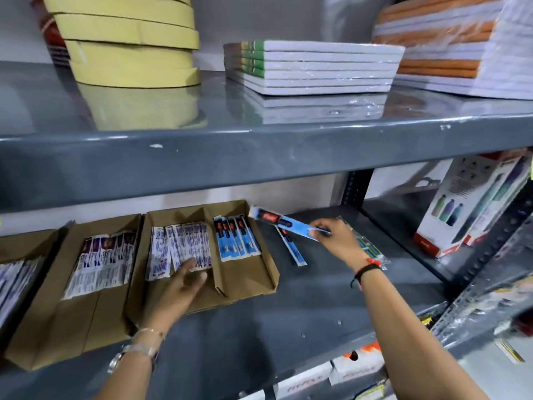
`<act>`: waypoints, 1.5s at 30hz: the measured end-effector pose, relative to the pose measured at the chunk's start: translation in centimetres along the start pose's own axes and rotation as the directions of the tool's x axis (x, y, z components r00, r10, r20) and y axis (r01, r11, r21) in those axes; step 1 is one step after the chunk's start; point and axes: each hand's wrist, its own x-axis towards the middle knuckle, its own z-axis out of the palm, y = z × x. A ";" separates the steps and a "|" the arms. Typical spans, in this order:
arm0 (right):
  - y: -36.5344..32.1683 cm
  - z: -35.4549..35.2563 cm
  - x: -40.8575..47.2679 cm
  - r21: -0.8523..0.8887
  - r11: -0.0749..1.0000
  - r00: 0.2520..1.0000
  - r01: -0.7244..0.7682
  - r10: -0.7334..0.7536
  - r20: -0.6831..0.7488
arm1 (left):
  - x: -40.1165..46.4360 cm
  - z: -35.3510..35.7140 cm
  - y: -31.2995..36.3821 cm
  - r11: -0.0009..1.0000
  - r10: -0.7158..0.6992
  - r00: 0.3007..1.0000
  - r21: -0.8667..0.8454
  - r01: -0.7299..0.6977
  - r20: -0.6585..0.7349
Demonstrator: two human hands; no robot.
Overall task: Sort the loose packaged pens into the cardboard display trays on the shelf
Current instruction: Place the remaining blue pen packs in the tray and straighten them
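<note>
A two-part cardboard tray [253, 280] stands on the grey shelf; its left part holds white-backed pen packs [184, 246], its right part several blue pen packs [236, 241]. My left hand [184, 280] lies flat on the lower ends of the white-backed packs, fingers spread. My right hand [334, 235] pinches the end of one blue pen pack [284, 222] held just above the shelf, right of the tray. Another loose blue pack [292, 246] lies on the shelf under it. A second tray [72, 319] to the left holds more packs [103, 261].
A clear packet [369, 249] lies under my right wrist. A white bottle box [473, 203] stands at the right behind an upright post [353, 189]. The shelf above [259, 157] carries yellow tape rolls [129, 39] and wrapped notebooks [311, 64]. A third tray [17, 264] is at far left.
</note>
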 end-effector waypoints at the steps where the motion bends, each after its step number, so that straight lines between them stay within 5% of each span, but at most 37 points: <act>1: -1.0 -0.4 0.0 -0.001 0.998 0.997 0.059 -0.059 0.051 | 0.1 -0.1 1.2 0.994 0.055 0.994 -0.087 -0.064 -0.095; 9: -5.7 -0.6 -0.3 0.187 0.971 0.924 0.147 -0.202 0.324 | -0.3 1.4 7.7 0.895 0.204 0.931 -0.327 -0.303 -0.304; 21: -3.6 -0.4 -0.7 0.392 0.917 0.915 -0.070 -0.098 0.392 | -0.1 1.2 7.0 0.911 0.129 0.915 -0.318 -0.262 -0.383; 26: -2.9 3.2 -0.5 0.593 0.762 0.960 -0.258 0.137 0.243 | -1.4 2.1 1.2 0.995 0.030 0.968 0.102 -0.004 -0.250; 28: -3.4 5.4 -0.4 0.573 0.775 0.961 -0.267 0.168 0.221 | -1.8 2.6 -1.1 0.929 0.003 0.990 0.367 0.050 -0.143; 32: -4.8 9.4 0.6 0.419 0.875 0.970 -0.243 0.222 0.100 | -2.1 3.5 -3.3 0.732 0.141 0.990 0.673 -0.109 0.007; 45: -7.1 12.8 2.7 0.162 0.946 0.942 -0.282 0.242 0.231 | -1.9 3.6 -3.7 0.736 0.235 0.972 0.650 -0.190 0.019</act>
